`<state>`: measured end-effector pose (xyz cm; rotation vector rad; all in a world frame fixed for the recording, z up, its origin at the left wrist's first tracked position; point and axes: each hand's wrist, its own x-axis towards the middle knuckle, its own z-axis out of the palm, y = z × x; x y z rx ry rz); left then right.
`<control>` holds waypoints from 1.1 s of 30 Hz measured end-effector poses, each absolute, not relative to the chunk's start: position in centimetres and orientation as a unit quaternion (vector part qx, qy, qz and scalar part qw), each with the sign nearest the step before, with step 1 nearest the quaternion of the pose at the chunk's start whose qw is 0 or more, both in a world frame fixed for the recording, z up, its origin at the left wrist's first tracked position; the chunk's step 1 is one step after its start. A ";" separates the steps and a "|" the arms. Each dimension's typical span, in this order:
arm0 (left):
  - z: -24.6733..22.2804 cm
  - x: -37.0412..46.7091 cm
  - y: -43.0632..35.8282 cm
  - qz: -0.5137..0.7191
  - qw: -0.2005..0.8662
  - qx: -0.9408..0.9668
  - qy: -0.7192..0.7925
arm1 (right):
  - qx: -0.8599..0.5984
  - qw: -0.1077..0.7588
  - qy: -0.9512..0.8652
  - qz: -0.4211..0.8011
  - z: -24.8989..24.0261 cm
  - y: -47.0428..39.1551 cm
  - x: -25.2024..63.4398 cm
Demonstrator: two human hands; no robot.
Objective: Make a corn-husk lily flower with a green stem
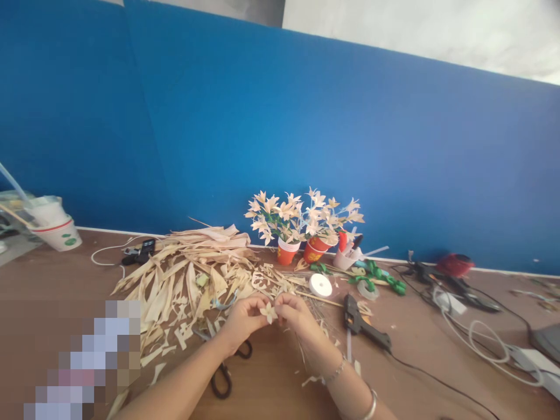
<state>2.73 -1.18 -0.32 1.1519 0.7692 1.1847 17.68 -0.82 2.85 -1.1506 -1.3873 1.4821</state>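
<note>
A small pale star-shaped flower [269,313], with petals like dried husk, is held up between my two hands. My left hand [245,322] pinches it from the left with thumb and fingers. From the other side, the closed fingertips of my right hand [296,315] grip its edge; thin wire-like strands hang below that hand. Beneath my left wrist lies a pair of scissors [221,382] with black handles, its blades partly covered. A white spool [321,285] lies just beyond my right hand, and a black glue gun [363,324] rests to the right of it.
Dried husk strips [188,280] spread across the left. Finished flowers stand in red paper cups [287,252] against the blue partition [262,116]. Green tape pieces [376,271] lie to their right. Cables and a white power strip [536,370] are far right; a paper cup [59,233] stands far left.
</note>
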 end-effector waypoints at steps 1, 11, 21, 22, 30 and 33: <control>-0.3 2.7 -1.2 0.513 0.610 0.502 0.336 | -0.452 0.392 -0.549 0.584 2.8 -0.8 17.7; -0.2 2.6 -1.0 0.538 0.594 0.486 0.350 | -0.457 0.389 -0.566 0.565 3.1 -0.9 17.7; 0.0 2.6 -0.9 0.552 0.565 0.481 0.380 | -0.449 0.368 -0.578 0.573 2.4 -0.5 17.6; 0.0 2.6 -0.9 0.554 0.572 0.471 0.380 | -0.448 0.370 -0.581 0.570 2.4 -0.5 17.6; 0.4 2.1 -0.3 0.592 0.645 0.306 0.375 | -0.433 0.233 -0.787 0.371 2.4 -3.7 15.6; 0.2 1.9 0.1 0.597 0.658 0.276 0.368 | -0.397 0.199 -0.859 0.254 2.0 -5.8 13.6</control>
